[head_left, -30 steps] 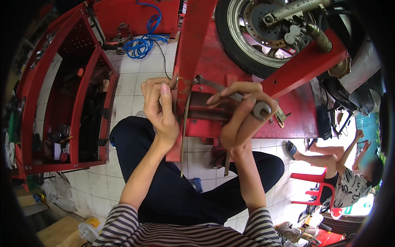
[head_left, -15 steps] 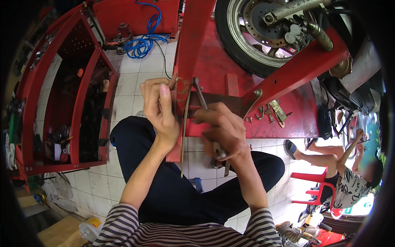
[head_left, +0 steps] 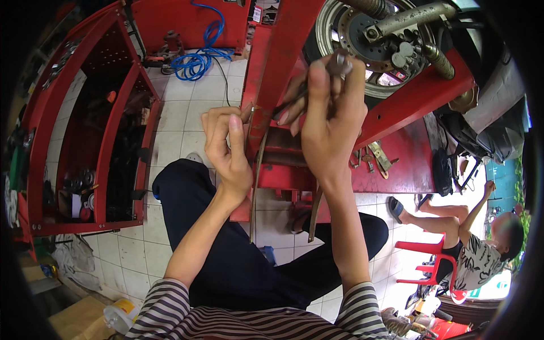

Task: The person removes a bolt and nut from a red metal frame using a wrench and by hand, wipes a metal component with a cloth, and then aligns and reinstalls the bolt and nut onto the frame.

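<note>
My right hand (head_left: 334, 122) is closed round a wrench, raised to the right of an upright red metal beam (head_left: 276, 73). The rounded metal wrench end (head_left: 340, 64) shows above the fingers. Its shaft points left, toward the beam, and its far end is dark and partly hidden. My left hand (head_left: 229, 141) is at the beam's left side, fingers curled and thumb up. A small shiny metal tip (head_left: 252, 110) shows at those fingertips, against the beam; what the fingers hold is mostly hidden. Below the beam hangs a thin metal strip (head_left: 254, 209).
A motorcycle wheel (head_left: 326, 34) stands beyond the right hand. Loose bolts and a metal bracket (head_left: 381, 158) lie on the red platform (head_left: 405, 173). A red tool cart (head_left: 105, 164) is at left, a coiled blue hose (head_left: 192, 65) behind. Another person (head_left: 481, 249) sits at right.
My right hand has risen with the wrench, swinging up from below the beam's crosspiece to in front of the wheel. The left hand stays by the beam, shifted slightly right.
</note>
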`<state>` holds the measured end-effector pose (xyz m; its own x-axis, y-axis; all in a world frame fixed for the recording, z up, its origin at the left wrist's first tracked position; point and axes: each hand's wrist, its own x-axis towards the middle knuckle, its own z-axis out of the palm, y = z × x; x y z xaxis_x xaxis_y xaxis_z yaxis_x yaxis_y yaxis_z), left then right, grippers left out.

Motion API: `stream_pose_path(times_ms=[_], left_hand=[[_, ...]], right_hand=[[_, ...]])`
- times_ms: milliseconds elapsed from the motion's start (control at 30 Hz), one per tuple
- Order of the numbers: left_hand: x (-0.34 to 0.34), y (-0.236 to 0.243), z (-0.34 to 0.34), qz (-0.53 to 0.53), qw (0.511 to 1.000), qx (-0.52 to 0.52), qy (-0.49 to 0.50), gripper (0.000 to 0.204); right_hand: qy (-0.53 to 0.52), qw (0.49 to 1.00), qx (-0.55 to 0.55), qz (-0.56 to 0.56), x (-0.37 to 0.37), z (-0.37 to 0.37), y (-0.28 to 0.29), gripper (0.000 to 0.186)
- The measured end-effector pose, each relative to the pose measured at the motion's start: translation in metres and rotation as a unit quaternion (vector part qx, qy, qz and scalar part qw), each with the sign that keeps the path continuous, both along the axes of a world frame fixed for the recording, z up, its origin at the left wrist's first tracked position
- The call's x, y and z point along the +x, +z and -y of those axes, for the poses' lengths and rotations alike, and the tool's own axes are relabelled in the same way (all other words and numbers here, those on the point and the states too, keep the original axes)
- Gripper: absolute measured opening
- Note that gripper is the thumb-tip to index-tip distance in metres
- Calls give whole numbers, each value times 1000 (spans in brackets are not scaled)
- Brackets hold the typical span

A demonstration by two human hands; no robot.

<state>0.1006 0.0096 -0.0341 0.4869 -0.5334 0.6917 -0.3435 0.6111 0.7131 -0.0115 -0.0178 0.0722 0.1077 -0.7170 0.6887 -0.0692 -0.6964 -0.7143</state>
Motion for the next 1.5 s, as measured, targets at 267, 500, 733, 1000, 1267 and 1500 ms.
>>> stream_pose_path(times_ms=[267, 500, 733, 1000, 1267, 1500], left_hand=[[2, 2, -3, -6, 1000, 12, -9, 28], [-2, 5, -4, 2, 1000, 11, -14, 29], [1, 2, -3, 7, 1000, 15, -3, 28], [1, 1, -2, 23, 1000, 18, 0, 29], [0, 4, -2, 14, 1000, 11, -6, 30], [3, 2, -3, 16, 1000, 13, 1, 29]], right_hand=[[57, 990, 130, 28, 0, 36, 7, 31], [123, 945, 304, 5, -12, 65, 4, 43], [92, 952, 286, -51, -11, 70, 7, 39], [-6, 981, 195, 15, -25, 41, -14, 34], [40, 993, -75, 80, -30, -12, -50, 8], [63, 975, -191, -90, -33, -20, -63, 18]])
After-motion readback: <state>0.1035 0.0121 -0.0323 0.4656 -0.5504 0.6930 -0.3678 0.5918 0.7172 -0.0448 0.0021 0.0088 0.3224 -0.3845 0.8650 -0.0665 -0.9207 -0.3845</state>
